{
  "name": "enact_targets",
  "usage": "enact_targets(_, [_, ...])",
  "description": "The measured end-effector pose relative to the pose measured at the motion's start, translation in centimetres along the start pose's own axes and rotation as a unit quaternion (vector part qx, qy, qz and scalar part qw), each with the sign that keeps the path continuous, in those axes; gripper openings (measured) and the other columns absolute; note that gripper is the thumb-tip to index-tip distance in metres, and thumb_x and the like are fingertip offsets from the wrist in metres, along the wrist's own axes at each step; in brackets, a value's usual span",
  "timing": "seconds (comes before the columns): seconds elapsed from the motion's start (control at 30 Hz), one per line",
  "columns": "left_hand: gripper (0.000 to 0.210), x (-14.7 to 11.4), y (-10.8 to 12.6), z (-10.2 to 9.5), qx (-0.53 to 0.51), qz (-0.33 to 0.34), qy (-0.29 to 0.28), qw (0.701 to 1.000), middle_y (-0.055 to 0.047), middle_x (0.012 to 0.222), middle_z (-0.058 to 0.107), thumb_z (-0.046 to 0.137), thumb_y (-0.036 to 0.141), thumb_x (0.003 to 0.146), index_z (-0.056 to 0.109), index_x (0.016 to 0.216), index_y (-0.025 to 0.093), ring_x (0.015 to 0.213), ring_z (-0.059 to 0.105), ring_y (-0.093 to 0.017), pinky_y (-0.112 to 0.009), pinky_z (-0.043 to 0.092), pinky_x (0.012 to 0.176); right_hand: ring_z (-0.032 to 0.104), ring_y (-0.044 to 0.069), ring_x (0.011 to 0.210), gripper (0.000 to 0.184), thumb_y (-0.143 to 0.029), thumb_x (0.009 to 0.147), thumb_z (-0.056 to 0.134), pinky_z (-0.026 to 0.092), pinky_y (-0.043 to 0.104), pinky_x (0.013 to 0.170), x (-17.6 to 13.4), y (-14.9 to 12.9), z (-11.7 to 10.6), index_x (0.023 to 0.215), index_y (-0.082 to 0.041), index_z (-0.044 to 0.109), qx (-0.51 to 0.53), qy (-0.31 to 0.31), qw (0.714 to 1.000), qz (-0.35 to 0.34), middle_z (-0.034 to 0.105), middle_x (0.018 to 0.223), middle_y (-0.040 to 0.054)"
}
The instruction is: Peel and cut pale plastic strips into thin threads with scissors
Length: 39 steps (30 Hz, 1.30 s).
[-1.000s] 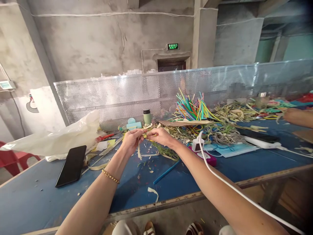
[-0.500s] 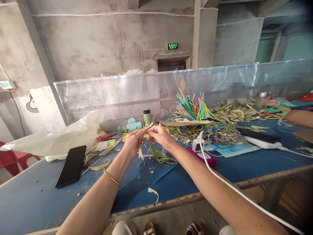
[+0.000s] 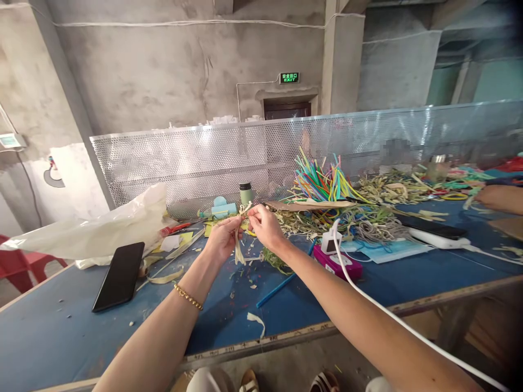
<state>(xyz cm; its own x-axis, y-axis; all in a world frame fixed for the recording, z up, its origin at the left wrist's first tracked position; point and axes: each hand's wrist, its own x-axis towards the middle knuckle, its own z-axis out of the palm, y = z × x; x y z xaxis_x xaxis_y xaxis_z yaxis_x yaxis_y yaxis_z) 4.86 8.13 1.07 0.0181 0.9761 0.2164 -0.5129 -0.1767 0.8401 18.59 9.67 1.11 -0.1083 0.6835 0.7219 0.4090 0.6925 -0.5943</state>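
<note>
My left hand is closed around a small bunch of pale straw strips. The loose ends hang below its fingers, and a looped tuft sticks up above them. At the top of the bunch, my right hand pinches with thumb and forefinger. Its fingertips hide exactly which strand they grip. Below the right hand lies a tangle of green strands on the blue table. A thin blue stick rests nearby.
A purple power strip with a white charger and cable sits at right. Behind it are colourful pipe cleaners and heaped straw. A black phone and plastic bag are at left. Another person's arm reaches in at far right.
My right hand has shifted slightly up and turned at the top of the bunch. The hanging ends have swung a little to the right. The green tangle appears moved slightly right.
</note>
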Motion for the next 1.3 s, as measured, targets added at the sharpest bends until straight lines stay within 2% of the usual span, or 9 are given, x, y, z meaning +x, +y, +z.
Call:
enact_targets(0.27, [0.012,0.2,-0.3,-0.2,-0.001,0.021,0.011,1.000,-0.002,0.057,0.060,0.079,0.011,0.063,0.069,0.066,0.006,0.047,0.050,-0.007,-0.021,0.039,0.049,0.059,0.014,0.059,0.014,-0.009,0.085,0.047,0.041,0.025,0.061,-0.5,-0.4,0.3,0.089,-0.019,0.057,-0.045,-0.011,0.998,-0.042,0.065,0.066,-0.0001])
enact_targets(0.4, [0.018,0.1,-0.4,-0.2,0.012,0.035,0.009,0.999,-0.002,0.058,0.061,0.082,0.017,0.060,0.069,0.067,0.007,0.049,0.049,-0.006,-0.021,0.039,0.051,0.060,0.016,0.061,0.005,-0.019,0.084,0.055,0.040,0.025,0.061,-0.6,-0.3,0.4,0.089,-0.019,0.055,-0.069,-0.004,0.997,-0.035,0.066,0.069,0.0011])
enact_targets(0.53, [0.024,-0.1,-0.3,-0.1,0.027,0.052,0.001,0.998,-0.001,0.055,0.059,0.084,0.022,0.057,0.069,0.066,0.008,0.049,0.048,-0.007,-0.022,0.036,0.051,0.058,0.016,0.059,0.016,-0.025,0.083,0.060,0.037,0.025,0.059,-0.7,-0.5,0.4,0.097,-0.020,0.055,-0.106,0.005,0.993,-0.047,0.061,0.063,-0.0015])
enact_targets(0.7, [0.027,-0.4,-0.2,0.1,0.044,0.057,0.010,0.997,-0.003,0.057,0.061,0.084,0.025,0.053,0.071,0.068,0.007,0.049,0.048,-0.007,-0.023,0.035,0.050,0.059,0.016,0.062,0.002,-0.023,0.084,0.059,0.036,0.025,0.060,-0.8,-0.9,0.1,0.085,-0.022,0.059,-0.134,-0.011,0.988,-0.073,0.065,0.067,0.0002])
enact_targets(0.9, [0.025,-0.7,-0.2,0.5,0.119,0.079,0.015,0.990,-0.003,0.053,0.061,0.080,0.030,0.057,0.072,0.068,0.009,0.049,0.050,-0.010,-0.023,0.038,0.049,0.059,0.018,0.069,0.009,-0.016,0.082,0.056,0.034,0.027,0.062,-0.9,-1.6,-0.4,0.074,-0.020,0.059,-0.223,0.004,0.970,-0.097,0.067,0.074,0.0040])
enact_targets(1.03, [0.020,-0.7,-0.2,0.5,0.217,0.132,0.035,0.967,-0.002,0.049,0.060,0.071,0.030,0.066,0.072,0.071,0.011,0.044,0.051,-0.013,-0.025,0.038,0.045,0.057,0.017,0.070,0.008,-0.014,0.078,0.055,0.037,0.026,0.065,-0.8,-1.7,-0.8,0.076,-0.020,0.060,-0.211,0.018,0.969,-0.125,0.065,0.078,0.0033])
enact_targets(1.13, [0.016,-0.9,0.1,0.6,0.308,0.178,0.047,0.933,0.000,0.044,0.057,0.065,0.027,0.071,0.072,0.071,0.013,0.041,0.048,-0.013,-0.025,0.036,0.046,0.055,0.015,0.070,0.010,-0.014,0.077,0.055,0.039,0.025,0.067,-0.6,-1.5,-0.9,0.075,-0.020,0.062,-0.160,0.020,0.978,-0.130,0.063,0.077,0.0023])
enact_targets(1.2, [0.012,-1.1,0.3,0.7,0.369,0.233,0.066,0.897,-0.001,0.049,0.060,0.064,0.022,0.071,0.073,0.068,0.015,0.047,0.050,-0.013,-0.025,0.036,0.051,0.052,0.014,0.063,0.009,-0.016,0.076,0.056,0.038,0.025,0.062,-0.5,-1.3,-0.8,0.074,-0.020,0.063,-0.106,0.008,0.989,-0.106,0.059,0.068,0.0000])
enact_targets(1.3, [0.011,-1.3,0.5,0.8,0.425,0.304,0.091,0.848,-0.003,0.061,0.065,0.063,0.015,0.069,0.074,0.068,0.017,0.059,0.054,-0.015,-0.024,0.036,0.059,0.041,0.011,0.050,0.008,-0.021,0.075,0.058,0.031,0.023,0.050,-0.3,-1.0,-0.5,0.072,-0.020,0.064,0.006,-0.023,0.999,-0.027,0.048,0.053,-0.0042])
